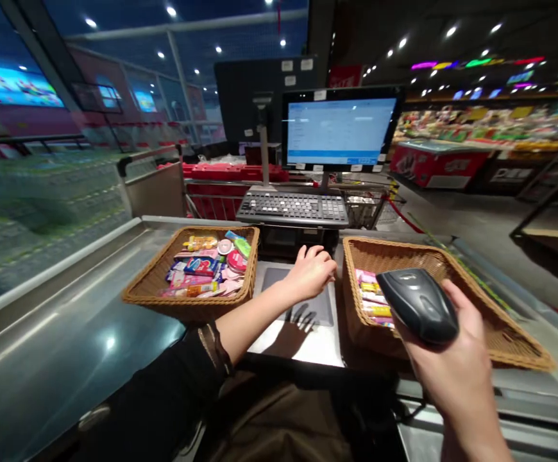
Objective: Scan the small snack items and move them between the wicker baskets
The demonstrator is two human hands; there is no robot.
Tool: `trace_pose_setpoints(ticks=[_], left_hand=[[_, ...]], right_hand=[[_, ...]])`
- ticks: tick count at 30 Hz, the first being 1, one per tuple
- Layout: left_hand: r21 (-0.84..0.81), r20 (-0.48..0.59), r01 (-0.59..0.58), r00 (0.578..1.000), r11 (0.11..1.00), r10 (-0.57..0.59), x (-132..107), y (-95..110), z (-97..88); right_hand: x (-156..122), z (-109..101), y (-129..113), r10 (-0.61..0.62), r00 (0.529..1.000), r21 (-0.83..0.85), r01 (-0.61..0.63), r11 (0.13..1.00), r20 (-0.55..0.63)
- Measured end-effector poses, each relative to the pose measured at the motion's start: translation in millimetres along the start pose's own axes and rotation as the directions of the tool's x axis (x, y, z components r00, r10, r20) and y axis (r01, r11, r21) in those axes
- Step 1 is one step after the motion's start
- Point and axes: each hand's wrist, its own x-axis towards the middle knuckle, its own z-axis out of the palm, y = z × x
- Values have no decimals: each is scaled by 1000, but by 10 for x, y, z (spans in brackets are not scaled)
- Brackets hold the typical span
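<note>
My right hand point(455, 359) is wrapped round a dark grey handheld barcode scanner point(418, 303), held over the near edge of the right wicker basket point(495, 321). A few pink and yellow packets point(372, 301) lie at that basket's left side. My left hand point(310, 273) hovers above the flat scan plate point(303, 301) between the two baskets, fingers curled downward, with nothing visible in them. The left wicker basket point(149, 282) is heaped with several small colourful packets point(209, 266).
A keyboard point(292, 207) and a lit monitor point(339, 131) stand behind the baskets. The steel checkout counter point(67, 346) stretches to the left. Red shopping baskets point(233, 173) and a wire cart sit behind the till. Store displays fill the far right.
</note>
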Motion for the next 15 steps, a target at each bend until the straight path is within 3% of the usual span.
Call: trace_pose_setpoints(ticks=[4, 8, 12, 15], left_hand=[[-21, -26, 75, 997, 997, -76, -448, -496, -242], [11, 29, 206, 978, 979, -206, -856, -904, -483], [58, 169, 339, 924, 939, -344, -1186, -1292, -610], [91, 327, 410, 849, 907, -416, -1354, -1517, -564]], right_hand=[[-10, 305, -253, -135, 983, 63, 128, 990, 124], [-76, 564, -461, -244, 945, 111, 225, 968, 216], [-147, 720, -593, -286, 920, 126, 261, 957, 267], [-173, 786, -640, -315, 905, 118, 293, 949, 285]])
